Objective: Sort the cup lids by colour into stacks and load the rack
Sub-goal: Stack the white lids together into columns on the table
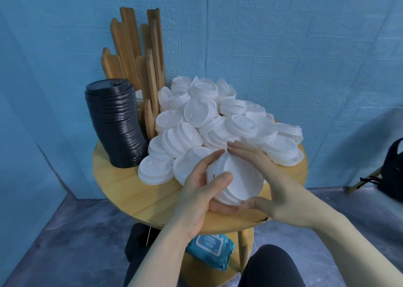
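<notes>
A small stack of white lids (237, 184) is held tilted above the round wooden table (135, 190), between both hands. My left hand (200, 190) grips it from the left, thumb over the top lid. My right hand (268, 186) wraps its far and right side, thumb under the rim. Behind lies a loose pile of white lids (209, 116). A tall leaning stack of black lids (115, 125) stands at the table's left. The wooden rack (139, 59) rises at the back left, its slots mostly hidden.
A blue wipes pack (211, 249) lies on the shelf under the table. A dark bag (392, 173) sits at the right on the floor. My dark-clad knee (270, 267) is below. Blue walls close in behind the table.
</notes>
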Demonstrator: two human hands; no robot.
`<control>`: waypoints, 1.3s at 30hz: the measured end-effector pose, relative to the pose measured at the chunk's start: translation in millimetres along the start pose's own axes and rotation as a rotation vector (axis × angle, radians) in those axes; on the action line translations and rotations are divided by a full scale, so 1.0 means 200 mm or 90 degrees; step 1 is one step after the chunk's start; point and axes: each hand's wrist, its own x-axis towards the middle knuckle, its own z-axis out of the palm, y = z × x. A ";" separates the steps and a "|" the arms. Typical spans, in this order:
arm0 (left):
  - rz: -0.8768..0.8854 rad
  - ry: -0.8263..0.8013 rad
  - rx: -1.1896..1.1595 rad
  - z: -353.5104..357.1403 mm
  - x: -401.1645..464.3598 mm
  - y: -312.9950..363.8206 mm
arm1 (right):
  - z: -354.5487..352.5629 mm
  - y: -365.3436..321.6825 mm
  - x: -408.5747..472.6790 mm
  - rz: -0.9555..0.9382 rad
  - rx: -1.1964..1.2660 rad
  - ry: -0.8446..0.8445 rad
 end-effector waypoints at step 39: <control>0.044 0.118 0.011 0.01 0.02 -0.02 | 0.03 0.15 -0.12 0.306 0.069 0.445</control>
